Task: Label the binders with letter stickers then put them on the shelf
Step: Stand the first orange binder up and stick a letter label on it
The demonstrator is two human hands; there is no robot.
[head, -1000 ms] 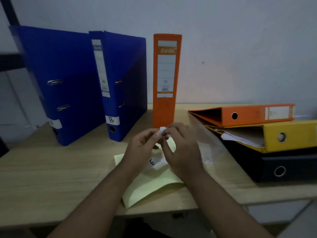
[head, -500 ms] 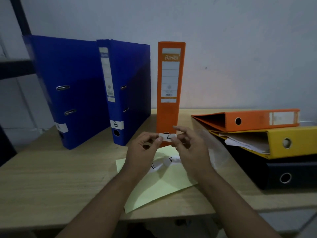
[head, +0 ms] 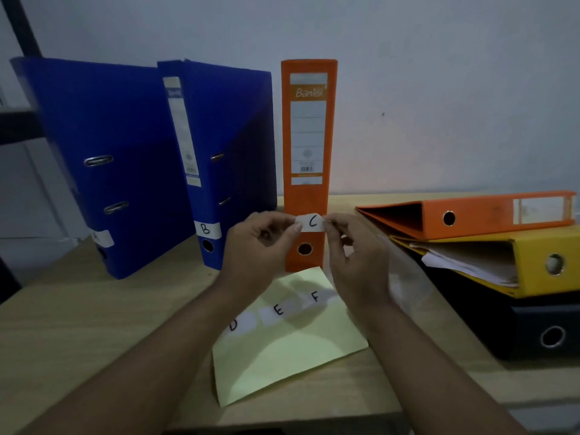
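Note:
A white sticker marked C (head: 310, 222) is stretched between my left hand (head: 260, 246) and my right hand (head: 351, 255), each pinching one end. It lies against the lower spine of the upright orange binder (head: 307, 146), just above the spine hole. To its left stand two blue binders: one (head: 219, 158) with a B sticker, one (head: 100, 158) with a sticker partly hidden. Below my hands lies a yellow backing sheet (head: 282, 356) with stickers D, E and F.
At the right lies a stack of flat binders: orange (head: 470, 215) on top, yellow (head: 539, 265) in the middle, black (head: 533, 328) at the bottom. A dark shelf frame (head: 18, 120) shows at the far left. The wooden table (head: 78, 324) meets a pale wall behind.
My hands peeled the C sticker off the sheet and lifted it forward to the orange binder's spine. The sheet's D, E and F stickers are now uncovered.

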